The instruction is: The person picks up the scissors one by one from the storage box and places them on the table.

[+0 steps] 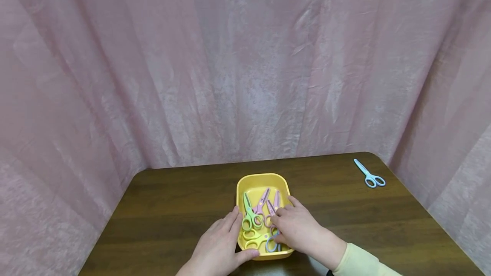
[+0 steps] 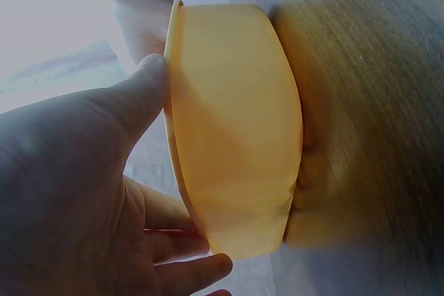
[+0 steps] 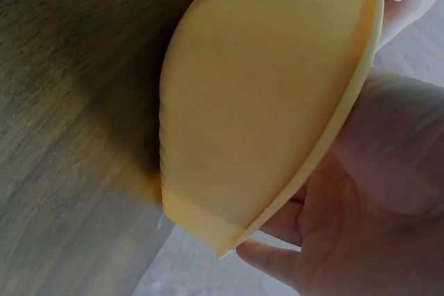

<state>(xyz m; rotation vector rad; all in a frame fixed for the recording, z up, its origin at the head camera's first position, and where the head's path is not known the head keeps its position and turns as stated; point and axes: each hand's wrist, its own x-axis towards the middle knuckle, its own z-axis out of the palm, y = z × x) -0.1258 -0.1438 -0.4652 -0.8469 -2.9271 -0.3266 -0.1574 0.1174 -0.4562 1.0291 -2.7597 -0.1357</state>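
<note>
A yellow plastic bin (image 1: 264, 178) sits on the table with several children's scissors inside. My left hand (image 1: 218, 244) grips its near left corner, with the thumb over the near rim and the fingers along the left side. My right hand (image 1: 297, 227) reaches over the right rim, fingers down among the scissors. Blue scissors (image 1: 271, 246) lie under its thumb, and pink scissors (image 1: 271, 208) are by its fingertips; whether it pinches any, I cannot tell. Green scissors (image 1: 249, 212), other pink scissors (image 1: 263, 201) and yellow scissors (image 1: 257, 240) lie further left.
Light blue scissors (image 1: 369, 176) lie apart on the brown wooden table (image 1: 184, 199), near its far right corner. Pink curtains (image 1: 245, 76) hang behind the table and along both sides.
</note>
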